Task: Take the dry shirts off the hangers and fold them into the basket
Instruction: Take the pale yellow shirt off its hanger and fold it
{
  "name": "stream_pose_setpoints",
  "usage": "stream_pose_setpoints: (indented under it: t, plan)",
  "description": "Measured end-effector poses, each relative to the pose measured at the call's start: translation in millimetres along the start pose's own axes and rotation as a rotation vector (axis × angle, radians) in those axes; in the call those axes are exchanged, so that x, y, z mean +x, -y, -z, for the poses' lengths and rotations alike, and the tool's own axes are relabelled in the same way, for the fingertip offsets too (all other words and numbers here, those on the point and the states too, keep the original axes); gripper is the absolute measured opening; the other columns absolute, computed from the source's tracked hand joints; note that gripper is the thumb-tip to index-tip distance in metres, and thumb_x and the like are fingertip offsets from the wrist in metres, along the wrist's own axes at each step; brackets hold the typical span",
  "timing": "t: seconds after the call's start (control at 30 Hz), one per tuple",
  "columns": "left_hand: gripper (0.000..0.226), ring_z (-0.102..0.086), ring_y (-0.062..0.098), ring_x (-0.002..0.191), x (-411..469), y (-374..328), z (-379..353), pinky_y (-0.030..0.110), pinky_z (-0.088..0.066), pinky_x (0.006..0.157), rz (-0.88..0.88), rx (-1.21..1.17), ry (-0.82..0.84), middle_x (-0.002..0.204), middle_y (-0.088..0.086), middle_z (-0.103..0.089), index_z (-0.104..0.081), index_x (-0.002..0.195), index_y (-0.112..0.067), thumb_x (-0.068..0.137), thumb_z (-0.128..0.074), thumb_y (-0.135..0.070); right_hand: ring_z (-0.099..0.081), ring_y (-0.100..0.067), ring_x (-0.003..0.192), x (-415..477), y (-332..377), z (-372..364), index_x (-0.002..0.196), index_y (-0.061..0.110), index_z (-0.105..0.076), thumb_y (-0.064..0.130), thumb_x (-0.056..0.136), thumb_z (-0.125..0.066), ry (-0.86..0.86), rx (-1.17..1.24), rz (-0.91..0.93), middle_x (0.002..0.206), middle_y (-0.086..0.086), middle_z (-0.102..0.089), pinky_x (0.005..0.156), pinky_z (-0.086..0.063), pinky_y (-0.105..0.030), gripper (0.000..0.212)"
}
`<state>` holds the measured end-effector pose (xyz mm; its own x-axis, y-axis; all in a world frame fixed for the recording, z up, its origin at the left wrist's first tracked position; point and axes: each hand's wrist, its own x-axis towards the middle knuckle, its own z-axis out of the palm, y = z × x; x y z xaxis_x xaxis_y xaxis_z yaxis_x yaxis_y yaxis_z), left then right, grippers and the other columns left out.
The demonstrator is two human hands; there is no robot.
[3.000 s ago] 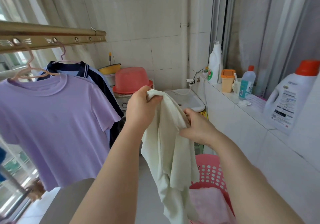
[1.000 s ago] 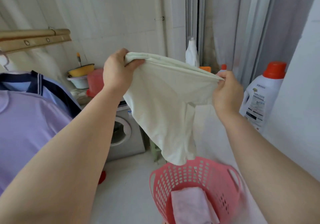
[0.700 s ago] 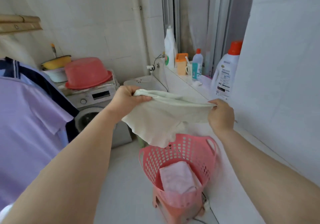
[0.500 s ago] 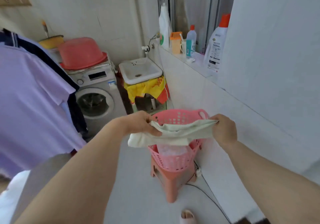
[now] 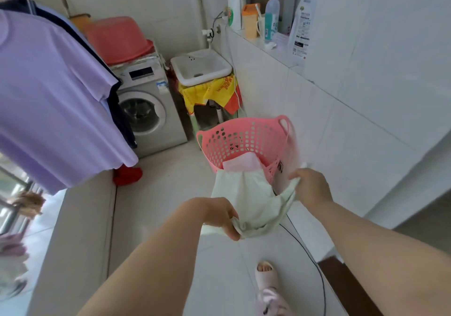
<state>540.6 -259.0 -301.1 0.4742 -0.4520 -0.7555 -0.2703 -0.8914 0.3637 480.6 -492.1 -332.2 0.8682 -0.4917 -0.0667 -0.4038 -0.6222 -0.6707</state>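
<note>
- The left hand (image 5: pixel 219 214) and the right hand (image 5: pixel 310 186) each grip one end of a limp, pale cream cotton shirt (image 5: pixel 251 201), which sags bunched over the near rim of a round pink perforated plastic basket (image 5: pixel 234 140).
- One folded pink cloth (image 5: pixel 241 163) lies inside.
- Bare white tile floor (image 5: pixel 170 179) lies left of the basket, and a tiled wall (image 5: pixel 341 132) is just to its right.
- Two shirts hang: a smooth lilac tee (image 5: pixel 48 96) and a navy-collared shirt (image 5: pixel 120 120) behind it.

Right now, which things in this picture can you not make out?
Head view:
- Hangers: cut off by the top edge above the purple shirt.
- Bottom of the pink basket: hidden by the folded pink cloth and the pale green shirt.
- Label on the detergent bottle: too small to read.
- Fingertips of the right hand: hidden in that shirt.
</note>
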Motion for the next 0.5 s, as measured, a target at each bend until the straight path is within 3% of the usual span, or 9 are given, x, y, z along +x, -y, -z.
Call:
stream_pose_setpoints:
  t: [0.07,0.13,0.2,0.27,0.33,0.4,0.47,0.5]
  plan:
    - [0.031,-0.059,0.013,0.106,-0.8,-0.7,5.2,0.034,-0.043,0.103,-0.001,-0.001,-0.003,0.091,-0.019,-0.067,-0.074,0.093,-0.036,0.064,-0.082,-0.038,-0.061,-0.023,0.106,5.8,40.7,-9.2,0.087,0.03,-0.073,-0.012,0.076,-0.038,0.2,0.04,0.21,0.11,-0.002,-0.068,0.088,-0.046,-0.03,0.056]
    - [0.029,-0.059,0.011,0.107,-4.2,-1.2,14.0,0.034,-0.041,0.105,-0.008,-0.004,-0.017,0.092,-0.02,-0.068,-0.073,0.091,-0.041,0.063,-0.082,-0.042,-0.052,-0.014,0.119,4.5,75.7,-25.5,0.077,0.035,-0.071,-0.012,0.079,-0.034,0.485,0.131,0.251,0.12,0.005,-0.065,0.108,-0.034,-0.033,0.06]
    - [0.024,-0.059,0.01,0.103,-9.3,-1.5,27.0,0.033,-0.04,0.104,-0.018,-0.01,-0.044,0.09,-0.021,-0.068,-0.071,0.087,-0.043,0.065,-0.081,-0.041,-0.049,-0.016,0.123,7.8,94.2,-35.8,0.073,0.03,-0.072,-0.009,0.074,-0.04,0.547,0.337,0.15,0.121,0.003,-0.064,0.114,-0.025,-0.038,0.051]
    - [0.02,-0.059,0.008,0.095,-16.5,-1.4,42.5,0.029,-0.042,0.1,-0.024,-0.009,-0.053,0.083,-0.022,-0.066,-0.072,0.087,-0.038,0.069,-0.081,-0.035,-0.055,-0.021,0.116,19.2,89.1,-38.3,0.077,0.024,-0.075,0.003,0.061,-0.055,0.483,0.446,0.035,0.113,0.0,-0.067,0.111,-0.032,-0.04,0.033]
    - [0.015,-0.059,0.006,0.087,-22.2,0.4,58.1,0.028,-0.044,0.096,-0.031,-0.015,-0.036,0.078,-0.022,-0.066,-0.072,0.084,-0.035,0.072,-0.08,-0.031,-0.056,-0.022,0.115,36.9,68.0,-41.4,0.101,0.02,-0.073,-0.001,0.074,-0.053,0.522,0.197,0.049,0.116,-0.001,-0.065,0.105,-0.039,-0.034,0.04]
    - [0.013,-0.063,0.007,0.085,-25.8,3.3,74.0,0.028,-0.048,0.093,-0.036,-0.076,-0.029,0.079,-0.02,-0.069,-0.072,0.081,-0.036,0.074,-0.079,-0.027,-0.056,-0.021,0.114,48.5,46.6,-48.2,0.123,0.033,-0.059,-0.001,0.077,-0.057,0.691,-0.123,0.104,0.126,0.007,-0.056,0.099,-0.047,-0.034,0.057]
    - [0.012,-0.069,0.014,0.089,-27.4,5.5,87.3,0.028,-0.053,0.088,-0.073,-0.229,-0.031,0.085,-0.011,-0.073,-0.073,0.085,-0.03,0.079,-0.077,-0.02,-0.058,-0.019,0.105,49.6,39.4,-54.6,0.117,0.05,-0.049,0.013,0.067,-0.072,0.863,-0.353,0.187,0.123,0.01,-0.053,0.087,-0.055,-0.038,0.066]
    - [0.012,-0.07,0.015,0.088,-25.4,4.7,97.0,0.026,-0.055,0.083,-0.1,-0.325,-0.025,0.086,-0.008,-0.074,-0.073,0.088,-0.025,0.082,-0.074,-0.014,-0.056,-0.018,0.104,50.7,41.0,-57.4,0.11,0.044,-0.051,0.02,0.062,-0.077,0.887,-0.431,0.245,0.117,0.007,-0.054,0.087,-0.054,-0.038,0.06]
